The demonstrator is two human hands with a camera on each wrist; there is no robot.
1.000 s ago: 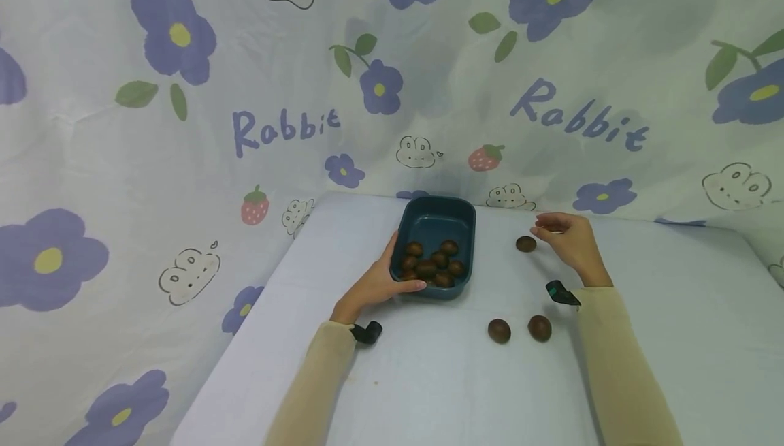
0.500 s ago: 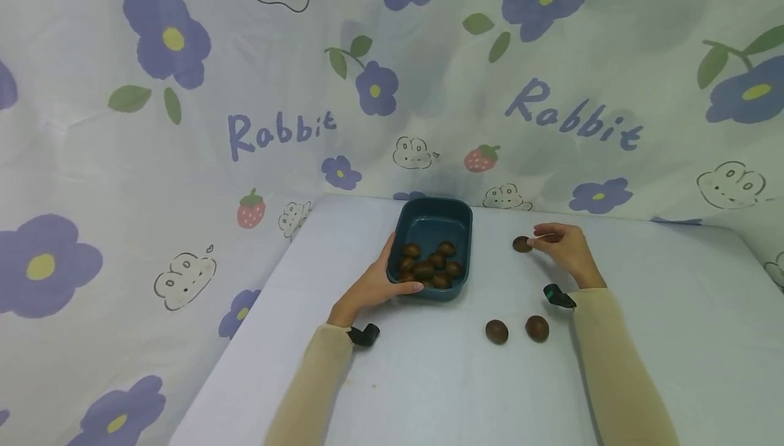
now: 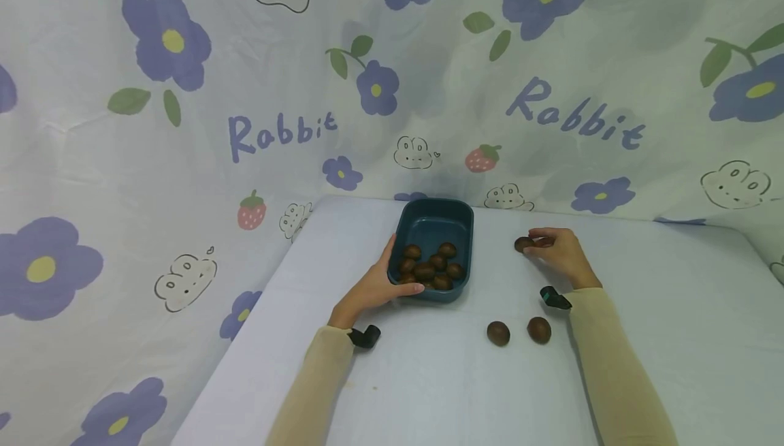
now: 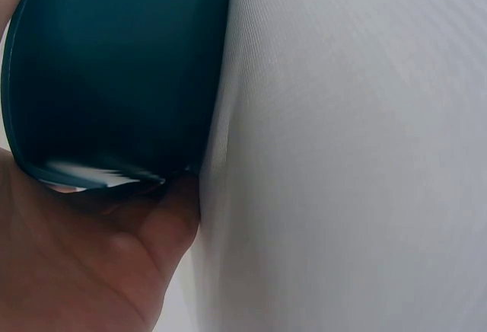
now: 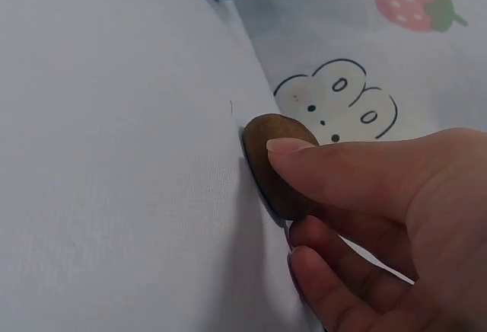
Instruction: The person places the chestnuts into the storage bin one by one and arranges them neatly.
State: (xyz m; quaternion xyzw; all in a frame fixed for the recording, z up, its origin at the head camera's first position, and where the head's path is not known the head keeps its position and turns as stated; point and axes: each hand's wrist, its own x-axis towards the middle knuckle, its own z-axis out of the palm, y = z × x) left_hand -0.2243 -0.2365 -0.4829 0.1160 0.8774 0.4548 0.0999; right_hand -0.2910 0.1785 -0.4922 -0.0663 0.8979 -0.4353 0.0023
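At the near left corner of a dark teal tub [image 3: 452,209], my left hand [image 3: 376,282] grips the wall, its thumb along the near side. Several brown egg-shaped objects [image 3: 425,270] lie in the tub's near half. To the right, my right hand [image 3: 563,255] pinches another brown egg-shaped object [image 5: 280,166] at the table surface, thumb on its side in the right wrist view. Just behind it in the head view, a second brown shape [image 3: 544,242] shows between the fingers, partly hidden. The left wrist view shows the tub wall [image 4: 122,65] against the hand.
Two more brown egg-shaped objects [image 3: 499,333] rest on the white-covered table [image 3: 441,385], nearer than the right hand. A white cloth [image 3: 429,112] printed with flowers and rabbits hangs behind and to the left of the table.
My right hand has come down and slightly left onto the far brown egg-shaped object, which it now pinches. The left hand keeps its grip on the tub.
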